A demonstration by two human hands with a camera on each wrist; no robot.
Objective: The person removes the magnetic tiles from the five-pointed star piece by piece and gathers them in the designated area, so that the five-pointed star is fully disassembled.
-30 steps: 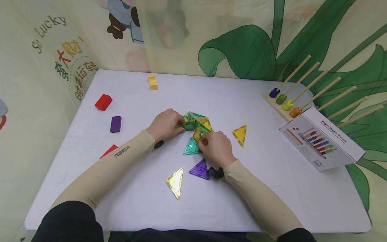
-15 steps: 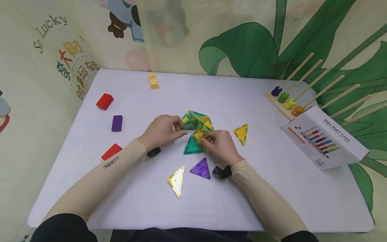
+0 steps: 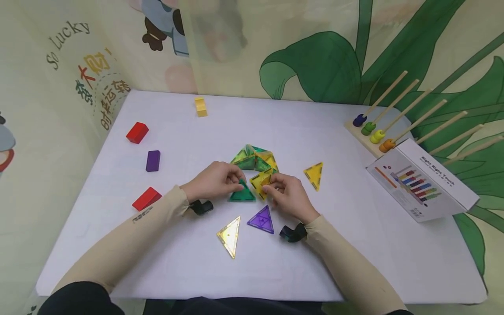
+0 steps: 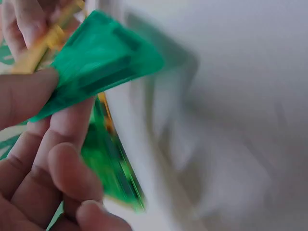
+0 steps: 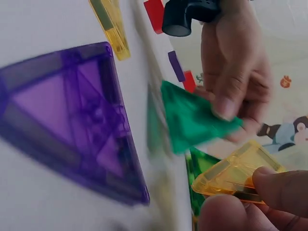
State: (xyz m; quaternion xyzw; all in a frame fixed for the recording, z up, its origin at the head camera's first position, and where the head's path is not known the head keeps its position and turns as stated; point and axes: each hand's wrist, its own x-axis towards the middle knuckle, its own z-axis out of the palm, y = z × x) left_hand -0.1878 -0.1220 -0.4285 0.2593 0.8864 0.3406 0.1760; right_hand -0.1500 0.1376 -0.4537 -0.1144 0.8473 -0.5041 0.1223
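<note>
My left hand (image 3: 215,180) pinches a green triangular magnetic tile (image 4: 103,55) between thumb and fingers, lifted off the table. Opposite it, my right hand (image 3: 292,194) pinches a yellow triangular magnetic tile (image 5: 238,171) at one edge. Just beyond both hands lies a cluster of joined green and yellow tiles (image 3: 253,156); in the head view the held yellow tile overlaps its near side, and I cannot tell whether they touch. A purple triangular tile (image 3: 261,220) lies flat in front of my right hand. The left wrist view is partly blurred.
Loose yellow tiles lie at the front (image 3: 229,236) and right (image 3: 314,176). On the left are red blocks (image 3: 137,132) (image 3: 147,199) and a purple block (image 3: 153,161); a yellow block (image 3: 201,107) sits at the back. A pegged bead rack (image 3: 364,139) and a white box (image 3: 423,181) stand right.
My left hand has left the cluster, come nearer, and taken hold of the green tile, which has shifted left away from the yellow one. My right hand has drawn slightly nearer with the yellow tile.
</note>
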